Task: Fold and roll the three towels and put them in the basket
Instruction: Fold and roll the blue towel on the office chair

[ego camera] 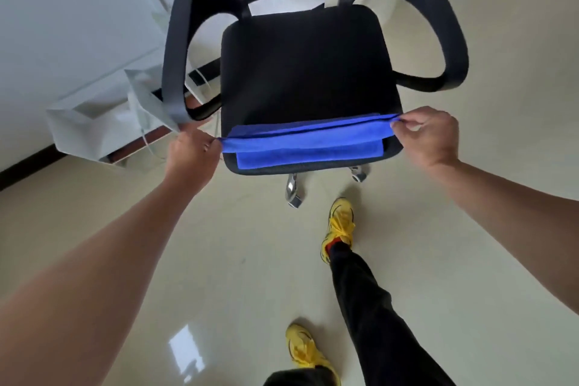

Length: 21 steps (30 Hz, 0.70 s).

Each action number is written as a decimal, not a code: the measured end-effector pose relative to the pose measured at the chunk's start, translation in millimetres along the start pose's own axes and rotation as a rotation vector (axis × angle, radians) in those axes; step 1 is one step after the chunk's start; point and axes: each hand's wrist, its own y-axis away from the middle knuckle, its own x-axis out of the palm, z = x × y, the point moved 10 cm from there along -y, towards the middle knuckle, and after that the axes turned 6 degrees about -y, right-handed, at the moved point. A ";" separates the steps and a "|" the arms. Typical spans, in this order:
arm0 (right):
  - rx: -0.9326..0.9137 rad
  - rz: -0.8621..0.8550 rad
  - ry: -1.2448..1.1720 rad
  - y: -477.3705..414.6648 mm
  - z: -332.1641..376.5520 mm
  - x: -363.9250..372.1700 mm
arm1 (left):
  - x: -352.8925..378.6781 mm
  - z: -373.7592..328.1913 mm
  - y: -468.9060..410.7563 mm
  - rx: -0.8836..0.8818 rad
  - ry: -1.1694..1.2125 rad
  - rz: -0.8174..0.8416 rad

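White fills the upper left of the frame: a wall [62, 9], and low against it a paper bag [94, 131] standing on the floor [219, 260], its cord handles trailing toward the chair [307, 66]. The bag's near corner sits just behind the chair's left armrest [175, 53], which crosses in front of it.

Just right of the bag, at centre left, the left hand [188, 150] pinches the left end of the towel [304, 142], fingers closed tight on the cloth; the fingertips are partly hidden by the fabric. The forearm runs down to the lower left corner.

At centre, the blue towel lies folded into a long narrow strip across the front edge of the black seat, stretched taut between both hands. A lower layer lies flat on the seat nearer the camera, and the upper fold stands slightly raised along the strip's far edge. The rest of the seat behind it is bare black cloth, with the mesh backrest at top centre. Chrome caster legs [294, 191] show under the seat front.

At centre right, the right hand [429, 135] grips the towel's right end between thumb and curled fingers, next to the right armrest [438, 41].

Below, two yellow shoes [340, 226] and black trousers [369, 307] stand on glossy pale tiles.
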 end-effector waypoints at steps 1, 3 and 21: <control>0.003 -0.010 -0.003 12.9 2.4 -7.1 | -7.2 3.6 14.3 0.009 -0.002 -0.009; -0.006 -0.031 -0.016 37.7 10.3 -21.9 | -21.3 10.1 40.4 0.016 -0.007 -0.014; 0.094 -0.095 -0.252 66.2 40.5 -74.5 | -87.9 9.6 77.3 -0.209 0.222 -0.126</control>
